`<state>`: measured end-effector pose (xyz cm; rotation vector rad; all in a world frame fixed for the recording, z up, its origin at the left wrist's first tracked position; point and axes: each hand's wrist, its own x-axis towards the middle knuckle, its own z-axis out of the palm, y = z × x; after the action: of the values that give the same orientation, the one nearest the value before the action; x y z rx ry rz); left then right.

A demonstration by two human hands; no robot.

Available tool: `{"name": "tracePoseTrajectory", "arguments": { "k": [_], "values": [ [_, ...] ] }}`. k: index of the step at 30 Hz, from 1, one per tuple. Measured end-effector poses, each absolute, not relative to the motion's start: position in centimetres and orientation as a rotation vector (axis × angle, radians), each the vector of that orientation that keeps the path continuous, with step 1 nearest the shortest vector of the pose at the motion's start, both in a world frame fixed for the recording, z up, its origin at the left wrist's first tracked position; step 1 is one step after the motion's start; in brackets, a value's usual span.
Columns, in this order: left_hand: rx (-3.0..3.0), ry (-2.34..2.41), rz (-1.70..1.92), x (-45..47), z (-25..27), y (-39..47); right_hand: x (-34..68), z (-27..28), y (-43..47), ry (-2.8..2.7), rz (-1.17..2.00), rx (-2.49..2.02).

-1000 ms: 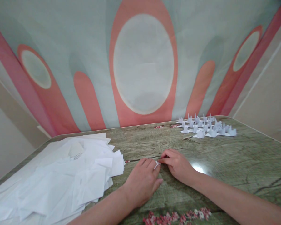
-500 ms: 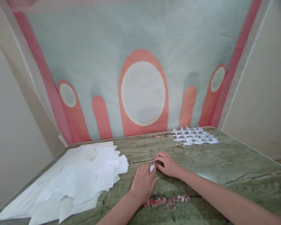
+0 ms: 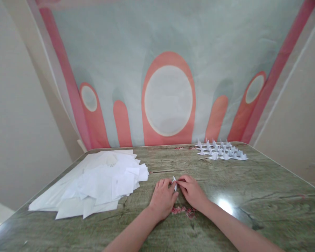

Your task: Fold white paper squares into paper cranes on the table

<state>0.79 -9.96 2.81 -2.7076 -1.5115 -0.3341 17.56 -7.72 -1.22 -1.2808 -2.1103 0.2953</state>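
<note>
Folded paper (image 3: 175,187), small and white, stands upright with a pointed tip between your two hands, a little right of the middle of the wood-patterned table (image 3: 273,196). Starting at the left, you have a pale wall (image 3: 15,87) and, low down near the table's edge, a tiny white scrap (image 3: 26,242). Next comes a broad, overlapping spread of white sheets (image 3: 99,182), their corners pointing many ways, well apart from your left wrist. Your left hand (image 3: 162,197) lies palm down, its fingers bent and its fingertips touching the folded paper; whether they pinch it or only steady it cannot be told. Behind, a backdrop (image 3: 107,52) of grey-green with coral shapes and pale ovals rises past the far edge. Just in front of the paper, pink flowers (image 3: 182,210) are printed on the tabletop. Your right hand (image 3: 193,190) comes in from the other side, thumb and fingertips drawn together on the paper's edge. Farther right, toward the back, small folded figures (image 3: 215,156) stand in close rows with their points up. Another wall (image 3: 299,112) closes off the right.
</note>
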Motion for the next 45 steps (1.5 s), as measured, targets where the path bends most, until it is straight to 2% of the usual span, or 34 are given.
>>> {"name": "tracePoseTrajectory", "arguments": {
  "k": [8,12,27,34,40,45],
  "values": [
    [-2.719,-1.498,-0.351,0.8,2.9,-9.9,17.3,0.0,-8.9,-2.399,-0.067,-1.376],
    [-2.719,-1.493,-0.364,0.7,3.1,-10.2,17.3,0.4,-8.9,-2.474,-0.151,-1.403],
    [-2.820,-1.328,-0.305,0.2,3.9,-11.1,17.5,0.6,-9.0,-2.385,-0.078,-1.423],
    [-2.865,-1.364,-0.467,0.4,3.6,-10.7,17.3,0.2,-9.1,-2.388,-0.018,-1.342],
    [-2.709,-1.689,-0.739,-0.4,2.2,-9.3,17.2,0.3,-9.0,-2.415,-0.011,-1.367],
    [-2.711,-1.682,-0.711,-0.8,1.8,-9.0,17.2,0.3,-8.9,-2.431,-0.010,-1.386]
  ]
}}
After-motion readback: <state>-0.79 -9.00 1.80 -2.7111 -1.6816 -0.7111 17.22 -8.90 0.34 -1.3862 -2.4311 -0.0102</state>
